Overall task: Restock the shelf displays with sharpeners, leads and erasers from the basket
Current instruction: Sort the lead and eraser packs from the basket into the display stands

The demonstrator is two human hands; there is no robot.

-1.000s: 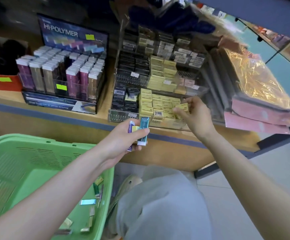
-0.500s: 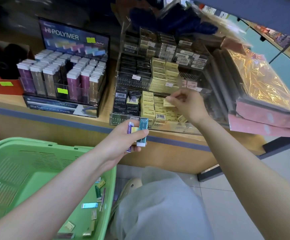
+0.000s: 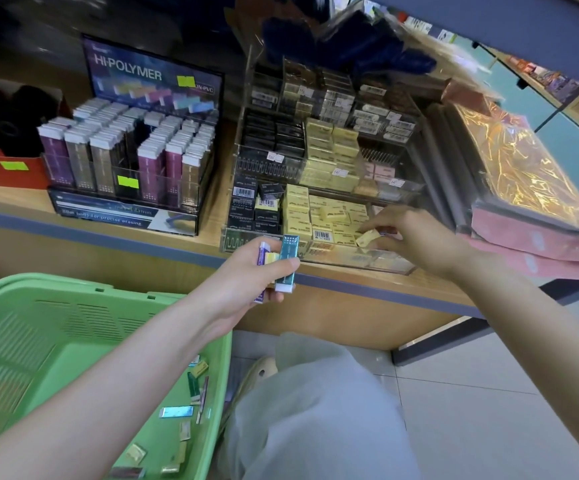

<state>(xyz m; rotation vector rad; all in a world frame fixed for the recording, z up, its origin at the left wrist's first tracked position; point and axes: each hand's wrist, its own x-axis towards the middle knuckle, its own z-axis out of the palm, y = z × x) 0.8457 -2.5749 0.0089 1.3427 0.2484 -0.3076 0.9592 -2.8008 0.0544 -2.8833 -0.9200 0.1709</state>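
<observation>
**Restocking at the clear tiered display case [image 3: 243,242] on the wooden shelf [image 3: 333,306].** The right hand [image 3: 416,237] reaches into the case's lowest, front tier. It pinches a single yellow eraser [image 3: 367,239] between thumb and fingertips, just above the packed yellow erasers [image 3: 302,216] there. The left hand [image 3: 246,275] is held just in front of the case's front wall. It grips a small bundle with a teal-sleeved eraser [image 3: 288,259] outermost, and a yellow and a purple-sleeved one beside it. The green basket [image 3: 73,327] sits well below and to the left of the case, with loose erasers [image 3: 176,412] scattered on its bottom. The HI-POLYMER rack [image 3: 135,161] stands just left of the case. Gold-foil packets [image 3: 523,174] lean at its right.
</observation>
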